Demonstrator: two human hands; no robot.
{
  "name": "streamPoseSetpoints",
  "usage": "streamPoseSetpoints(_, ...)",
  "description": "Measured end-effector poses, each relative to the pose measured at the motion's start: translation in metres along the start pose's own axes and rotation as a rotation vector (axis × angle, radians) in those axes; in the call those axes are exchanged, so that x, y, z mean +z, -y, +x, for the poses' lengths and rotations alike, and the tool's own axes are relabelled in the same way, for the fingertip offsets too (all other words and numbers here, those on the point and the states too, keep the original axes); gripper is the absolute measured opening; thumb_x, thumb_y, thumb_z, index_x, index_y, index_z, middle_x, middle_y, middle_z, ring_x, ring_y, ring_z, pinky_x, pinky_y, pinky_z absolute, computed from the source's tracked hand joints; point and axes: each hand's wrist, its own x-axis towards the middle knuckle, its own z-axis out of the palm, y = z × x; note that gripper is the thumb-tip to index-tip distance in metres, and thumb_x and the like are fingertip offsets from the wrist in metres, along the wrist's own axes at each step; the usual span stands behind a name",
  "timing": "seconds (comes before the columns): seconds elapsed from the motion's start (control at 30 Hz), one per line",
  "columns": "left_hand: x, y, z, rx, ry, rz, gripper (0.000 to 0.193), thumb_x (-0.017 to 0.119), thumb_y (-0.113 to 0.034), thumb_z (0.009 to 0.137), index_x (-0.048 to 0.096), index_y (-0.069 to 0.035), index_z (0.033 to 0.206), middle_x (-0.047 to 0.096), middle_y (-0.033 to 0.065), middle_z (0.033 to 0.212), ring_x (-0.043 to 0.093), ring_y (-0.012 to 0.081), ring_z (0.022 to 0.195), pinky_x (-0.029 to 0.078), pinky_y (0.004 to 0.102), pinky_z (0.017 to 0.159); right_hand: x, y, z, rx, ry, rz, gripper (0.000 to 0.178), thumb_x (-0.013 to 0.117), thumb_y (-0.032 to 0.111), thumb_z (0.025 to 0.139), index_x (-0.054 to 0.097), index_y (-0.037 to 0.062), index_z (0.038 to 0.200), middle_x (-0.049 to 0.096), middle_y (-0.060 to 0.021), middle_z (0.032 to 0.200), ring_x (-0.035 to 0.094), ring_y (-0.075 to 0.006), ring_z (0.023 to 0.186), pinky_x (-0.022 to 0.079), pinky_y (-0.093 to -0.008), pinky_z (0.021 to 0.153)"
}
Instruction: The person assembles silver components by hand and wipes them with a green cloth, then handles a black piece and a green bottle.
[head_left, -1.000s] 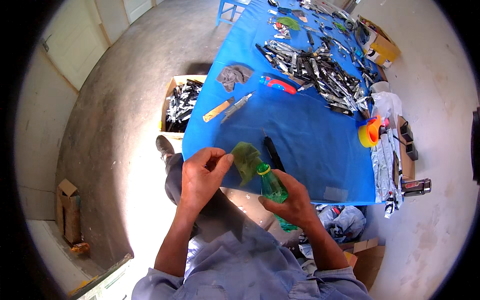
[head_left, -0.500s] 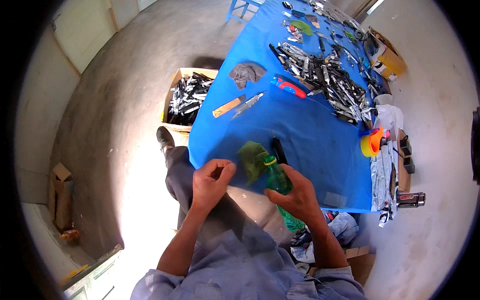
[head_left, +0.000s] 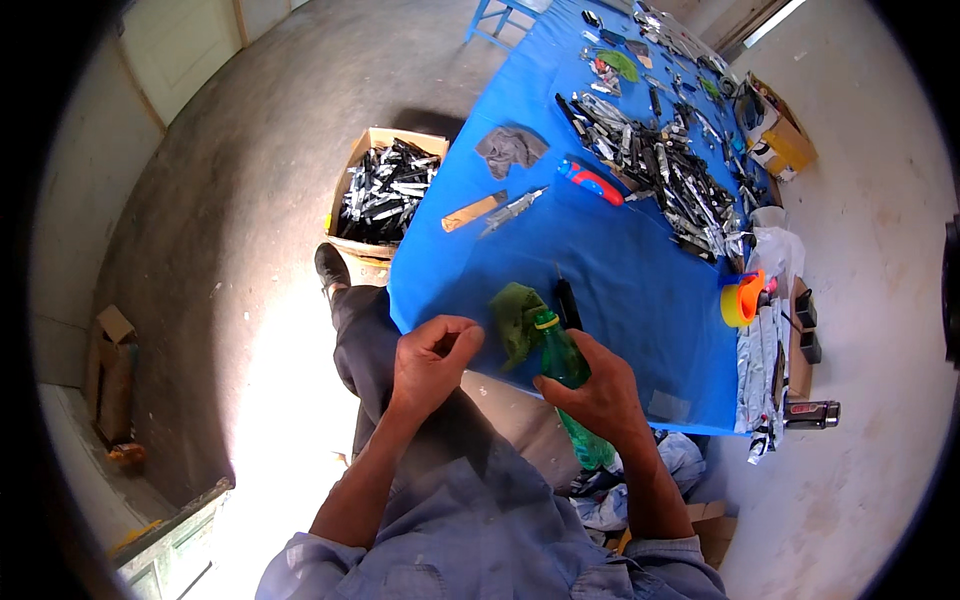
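Observation:
My right hand (head_left: 605,390) is wrapped round a green plastic bottle (head_left: 565,362), held tilted at the table's near edge. The bottle's neck, with a yellow ring, points away from me, and its lower part hangs below the edge. My left hand (head_left: 432,365) is closed with thumb and fingers together, to the left of the bottle; whatever they pinch, if anything, is hidden. Between the hands and a little beyond lies a crumpled green cloth (head_left: 515,315). A slim black tool with a thin tip (head_left: 567,303) rests on the table just beyond the bottle.
On the blue-covered table (head_left: 470,275) lie a wooden-handled tool (head_left: 474,211), a silver pen-like tool (head_left: 515,211), a grey cloth (head_left: 511,151), a red-and-blue tool (head_left: 592,183) and a heap of black-and-silver parts (head_left: 665,175). Tape rolls (head_left: 741,300) sit at right; a full carton (head_left: 385,195) stands left.
The whole view has shifted slightly, with the table now a little further right. Both hands keep nearly the same pose, the right still round the bottle.

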Motion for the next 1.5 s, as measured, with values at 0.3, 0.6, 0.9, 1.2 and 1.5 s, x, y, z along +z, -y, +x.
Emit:
streamPoseSetpoints(0.3,-0.002,0.002,0.001,0.029,0.007,-0.007,0.007,0.075,-0.007,0.093,0.074,-0.002,0.097,0.07,-0.003,0.079,0.059,0.0009,0.072,0.048,0.0194,0.064,-0.005,0.009,0.005,0.043,0.047,-0.008,0.063,0.083,0.031,0.076,0.064,-0.001,0.126,0.071,-0.0192,0.097,0.071,-0.0313,0.085,0.054,-0.0385,0.08)
streamPoseSetpoints(0.6,-0.004,0.001,0.001,0.046,0.022,-0.007,0.006,0.076,-0.006,0.092,0.075,-0.002,0.097,0.07,-0.0036,0.079,0.059,0.0005,0.072,0.048,0.0192,0.064,-0.005,0.01,0.008,0.061,0.057,-0.056,0.068,0.084,0.034,0.074,0.063,-0.0025,0.128,0.072,-0.0218,0.098,0.072,-0.0333,0.088,0.054,-0.0397,0.081)
streamPoseSetpoints(0.9,-0.004,0.002,0.001,0.065,0.029,-0.014,0.006,0.077,-0.005,0.091,0.075,-0.002,0.096,0.07,-0.0033,0.081,0.059,0.0005,0.072,0.048,0.0194,0.064,-0.005,0.011,0.011,0.074,0.061,-0.085,0.069,0.083,0.036,0.074,0.064,-0.0022,0.128,0.073,-0.0223,0.099,0.072,-0.0349,0.089,0.055,-0.0411,0.083)
streamPoseSetpoints(1.2,-0.003,0.005,0.002,0.13,0.025,0.03,0.007,0.077,-0.005,0.091,0.074,-0.002,0.096,0.071,-0.0014,0.082,0.062,0.0016,0.073,0.05,0.02,0.065,-0.005,0.011,0.012,0.069,0.076,-0.103,0.07,0.083,0.036,0.073,0.063,-0.0016,0.129,0.073,-0.0219,0.098,0.072,-0.035,0.089,0.054,-0.0416,0.083)
streamPoseSetpoints(1.5,-0.004,0.007,0.002,0.138,0.025,0.021,0.007,0.077,-0.004,0.09,0.074,-0.002,0.096,0.072,-0.0002,0.082,0.063,0.0027,0.073,0.051,0.0211,0.064,-0.007,0.014,0.013,0.082,0.082,-0.103,0.069,0.084,0.036,0.073,0.064,-0.001,0.128,0.072,-0.0204,0.096,0.072,-0.0338,0.086,0.054,-0.0415,0.081)
